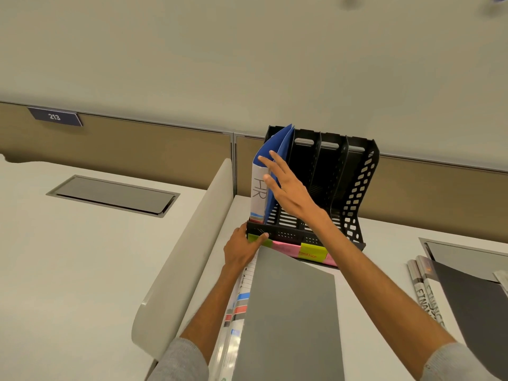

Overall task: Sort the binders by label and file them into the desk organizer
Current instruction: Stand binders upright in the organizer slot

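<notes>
A white tabletop [384, 257] runs along a tan partition wall [137, 144]. A pale curved divider [187, 243] separates it from the neighbouring desk on the left, which has a grey cable hatch [112, 195] set into it.

A grey binder [291, 312] lies flat in the foreground between the person's two forearms. Its far end reaches the front of a black desk organizer [360, 188], which stands upright against the partition with perforated sides and several vertical slots.

At the right edge lies a dark binder [472, 306]. Just beside it are spines [423, 295] lettered with what reads as FINANCE.

A blue binder [284, 138] stands upright in the organizer's leftmost slot, its white spine label reading HR. The slots to its right hold nothing.

The right hand [288, 185] reaches forward with fingers straight and slightly spread, the fingertips touching the side of the blue binder near its top. The left hand [242, 250] grips the organizer's front left corner, thumb laid along the front lip.

Coloured sticky notes line that front lip: a pink note [283, 247] and a yellow-green note [313, 253] with handwriting too small to read surely.

A small dark sign [55, 116] on the partition reads 213.
</notes>
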A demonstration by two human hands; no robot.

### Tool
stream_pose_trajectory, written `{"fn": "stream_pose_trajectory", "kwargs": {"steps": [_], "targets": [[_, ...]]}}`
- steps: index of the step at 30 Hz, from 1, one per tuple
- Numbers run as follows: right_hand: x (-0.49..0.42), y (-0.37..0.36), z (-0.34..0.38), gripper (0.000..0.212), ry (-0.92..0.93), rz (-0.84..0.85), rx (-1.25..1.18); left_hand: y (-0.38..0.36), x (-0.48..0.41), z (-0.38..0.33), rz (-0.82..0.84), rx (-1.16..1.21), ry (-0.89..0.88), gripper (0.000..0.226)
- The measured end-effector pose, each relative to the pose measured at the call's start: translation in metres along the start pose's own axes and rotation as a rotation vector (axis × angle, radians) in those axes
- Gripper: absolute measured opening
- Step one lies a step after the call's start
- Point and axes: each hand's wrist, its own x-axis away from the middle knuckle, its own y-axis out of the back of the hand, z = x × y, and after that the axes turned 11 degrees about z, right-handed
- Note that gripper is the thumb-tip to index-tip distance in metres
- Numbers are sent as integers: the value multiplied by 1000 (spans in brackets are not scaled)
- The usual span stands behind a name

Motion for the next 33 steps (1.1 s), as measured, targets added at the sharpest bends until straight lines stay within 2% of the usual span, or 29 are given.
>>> {"fn": "stream_pose_trajectory", "kwargs": {"steps": [5, 17, 20, 26, 33], "targets": [[22, 1, -3, 60, -26, 10, -174, -1, 13, -6, -58, -16, 33, 95], [135, 3, -47, 52, -292, 5, -110, -44, 53, -46, -213, -95, -127, 74], [167, 9, -61, 49, -399, -23, -70, -63, 60, -58, -147, -85, -176, 70], [251, 28, -92, 46, -578, -49, -33, -121, 75, -81, 20, -105, -307, 43], [337, 61, -134, 45, -733, -126, -83, -198, 103, -114, 211, -113, -372, 34]]}}
